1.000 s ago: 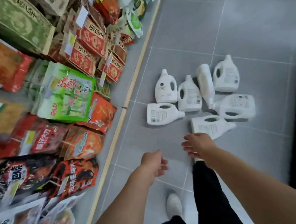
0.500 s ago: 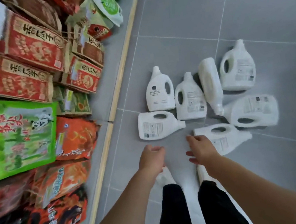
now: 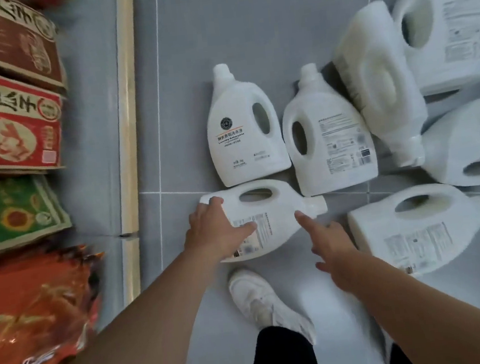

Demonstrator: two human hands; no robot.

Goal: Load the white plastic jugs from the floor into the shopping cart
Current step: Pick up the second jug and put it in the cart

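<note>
Grey floor tiles (image 3: 245, 18) carry seven white jugs across the middle and right of frame, none loaded yet. Left hand (image 3: 213, 232) lies spread on the nearest jug (image 3: 268, 205), grip not closed; right hand (image 3: 332, 241) reaches open-fingered toward its neck. Next: close both hands, lift.

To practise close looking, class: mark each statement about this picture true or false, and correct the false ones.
1. The left hand rests on a jug lying on its side. True.
2. The right hand grips a jug's handle. False: it is open, one finger pointing toward the jug's neck.
3. Seven jugs lie on the floor. True.
4. A cart stands beside the jugs. False: no cart is in view.
5. The shoe is white. True.
</note>
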